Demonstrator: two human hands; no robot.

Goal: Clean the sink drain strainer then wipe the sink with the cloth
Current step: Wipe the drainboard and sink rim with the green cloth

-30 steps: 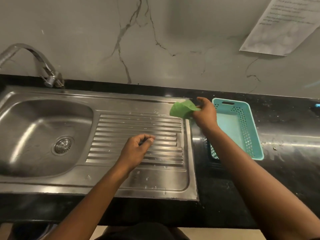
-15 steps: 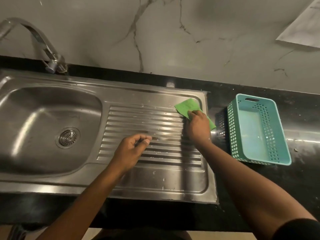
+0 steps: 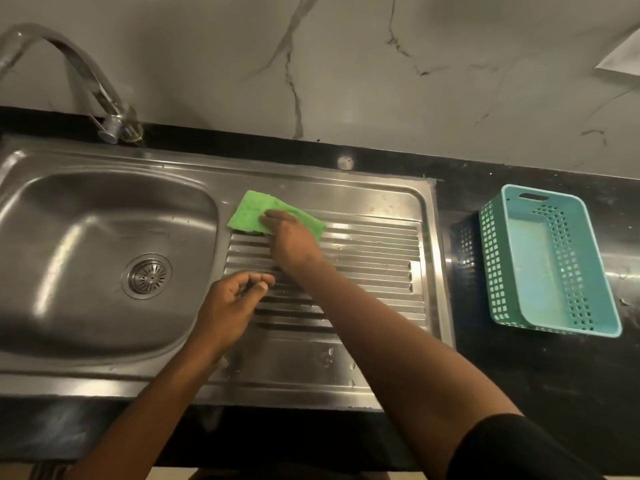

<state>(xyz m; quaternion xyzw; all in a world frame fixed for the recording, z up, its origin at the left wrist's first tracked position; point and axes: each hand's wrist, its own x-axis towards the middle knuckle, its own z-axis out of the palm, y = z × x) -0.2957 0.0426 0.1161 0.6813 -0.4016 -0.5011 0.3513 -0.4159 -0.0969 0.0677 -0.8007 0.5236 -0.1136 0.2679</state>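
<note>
Right hand (image 3: pixel 294 244) laid flat, pressing green cloth (image 3: pixel 258 214) onto drainboard's far-left corner beside the basin | left hand (image 3: pixel 232 303) loosely curled, nothing held | drain strainer (image 3: pixel 148 276) seated in basin | wiping judged begun; basin apparently left.

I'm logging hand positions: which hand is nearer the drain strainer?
Left. The left hand hovers over the drainboard just right of the drain strainer; the right hand presses the green cloth farther right.
</note>
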